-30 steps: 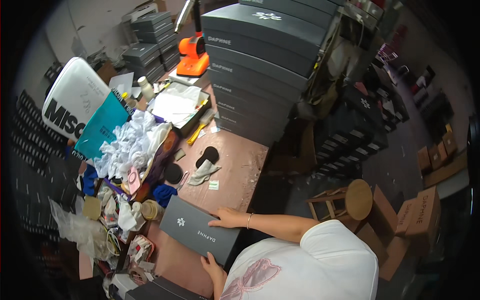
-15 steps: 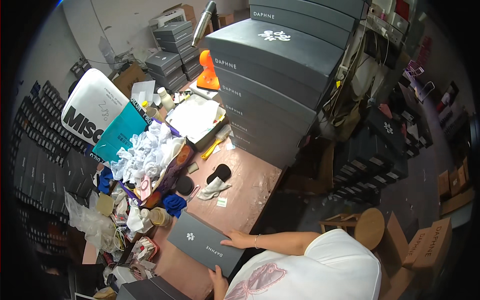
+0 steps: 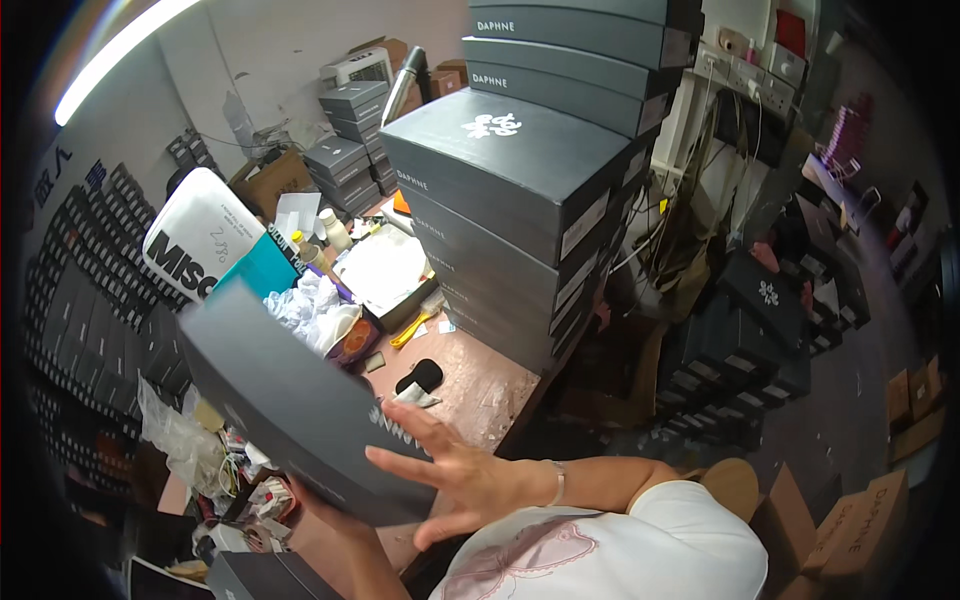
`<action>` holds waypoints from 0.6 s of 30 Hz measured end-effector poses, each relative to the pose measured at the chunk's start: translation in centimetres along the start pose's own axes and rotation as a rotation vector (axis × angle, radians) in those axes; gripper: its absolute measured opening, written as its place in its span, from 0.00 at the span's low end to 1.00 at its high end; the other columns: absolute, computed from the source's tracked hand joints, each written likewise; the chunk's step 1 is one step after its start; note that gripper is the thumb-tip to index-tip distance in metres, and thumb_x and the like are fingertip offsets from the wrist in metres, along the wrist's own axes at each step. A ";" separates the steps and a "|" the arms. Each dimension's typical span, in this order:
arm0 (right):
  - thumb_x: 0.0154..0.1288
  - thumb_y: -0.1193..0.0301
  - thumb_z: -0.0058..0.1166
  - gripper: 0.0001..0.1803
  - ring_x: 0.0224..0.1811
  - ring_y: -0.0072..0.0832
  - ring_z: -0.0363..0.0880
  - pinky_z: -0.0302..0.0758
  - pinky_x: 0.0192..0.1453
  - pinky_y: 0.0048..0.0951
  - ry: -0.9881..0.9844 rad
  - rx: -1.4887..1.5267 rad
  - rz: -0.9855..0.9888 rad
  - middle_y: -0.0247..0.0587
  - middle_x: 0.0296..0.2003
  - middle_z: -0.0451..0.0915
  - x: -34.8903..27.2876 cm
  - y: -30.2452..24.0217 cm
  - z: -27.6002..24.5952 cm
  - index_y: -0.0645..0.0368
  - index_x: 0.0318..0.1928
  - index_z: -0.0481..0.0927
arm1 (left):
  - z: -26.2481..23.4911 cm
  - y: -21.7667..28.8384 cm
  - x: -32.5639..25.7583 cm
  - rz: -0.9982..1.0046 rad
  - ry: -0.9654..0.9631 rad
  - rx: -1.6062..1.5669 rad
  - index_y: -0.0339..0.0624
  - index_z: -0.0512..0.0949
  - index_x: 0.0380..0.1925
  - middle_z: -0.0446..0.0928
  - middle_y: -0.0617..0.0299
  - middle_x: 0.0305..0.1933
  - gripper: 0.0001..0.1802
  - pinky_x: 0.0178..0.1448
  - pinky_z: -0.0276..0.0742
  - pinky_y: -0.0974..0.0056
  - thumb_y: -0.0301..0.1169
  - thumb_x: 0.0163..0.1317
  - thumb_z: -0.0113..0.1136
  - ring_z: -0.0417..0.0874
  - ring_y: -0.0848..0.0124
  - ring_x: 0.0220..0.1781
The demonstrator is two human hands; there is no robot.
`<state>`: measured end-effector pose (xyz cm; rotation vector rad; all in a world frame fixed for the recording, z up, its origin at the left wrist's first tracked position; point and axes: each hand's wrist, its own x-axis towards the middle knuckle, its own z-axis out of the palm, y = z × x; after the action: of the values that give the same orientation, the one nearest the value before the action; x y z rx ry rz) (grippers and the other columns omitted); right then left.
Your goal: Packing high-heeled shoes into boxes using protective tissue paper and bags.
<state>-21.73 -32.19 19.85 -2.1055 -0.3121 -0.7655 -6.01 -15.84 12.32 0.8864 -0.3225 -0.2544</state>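
Note:
A dark grey shoebox (image 3: 290, 400) is raised off the pink tabletop (image 3: 490, 375) and tilted, with white lettering on its lid. My left hand (image 3: 325, 515) grips it along its near lower edge, its fingers partly hidden behind the box. Over the near right end of the lid, my right hand (image 3: 455, 480) has its fingers spread wide. Whether its fingertips touch the lid I cannot tell. Beyond the box lie a black oval pad (image 3: 420, 376) and a whitish cloth (image 3: 415, 396).
A tall stack of grey shoeboxes (image 3: 490, 225) stands at the table's far right. A bin of crumpled white paper (image 3: 315, 312), an open box of white sheets (image 3: 385, 270) and a yellow-handled brush (image 3: 410, 330) sit farther back. More shoeboxes (image 3: 250, 580) lie at the near left.
The shoebox has come up from the tabletop toward me and tilted. My left hand has moved left along it. My right hand has opened, its fingers now spread above the lid. The view has shifted.

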 end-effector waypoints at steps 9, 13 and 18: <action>0.68 0.53 0.53 0.33 0.54 0.25 0.71 0.67 0.60 0.28 0.937 -0.337 -0.009 0.43 0.53 0.74 7.9 -2.2 -24.8 0.60 0.66 0.64 | 24.2 5.1 5.2 -0.233 -0.720 0.149 0.43 0.58 0.68 0.61 0.53 0.69 0.39 0.68 0.62 0.59 0.58 0.66 0.47 0.62 0.62 0.70; 0.67 0.58 0.54 0.32 0.63 0.31 0.67 0.62 0.64 0.30 1.042 -0.470 0.120 0.47 0.60 0.69 2.4 3.9 -27.8 0.59 0.66 0.64 | 15.7 6.7 2.2 0.096 -0.949 0.599 0.40 0.61 0.67 0.59 0.49 0.70 0.36 0.71 0.55 0.59 0.40 0.62 0.61 0.57 0.61 0.73; 0.74 0.70 0.43 0.18 0.46 0.22 0.77 0.74 0.50 0.24 0.969 -0.066 0.355 0.40 0.49 0.77 -9.9 5.1 -12.7 0.62 0.59 0.70 | -8.7 14.7 -0.2 0.446 -0.076 1.251 0.36 0.65 0.64 0.58 0.44 0.70 0.35 0.75 0.47 0.55 0.40 0.59 0.63 0.53 0.55 0.75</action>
<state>-32.26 -44.84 16.11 -1.5422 0.5953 -1.4521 -1.72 -0.59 18.81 1.9896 -0.7655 0.3964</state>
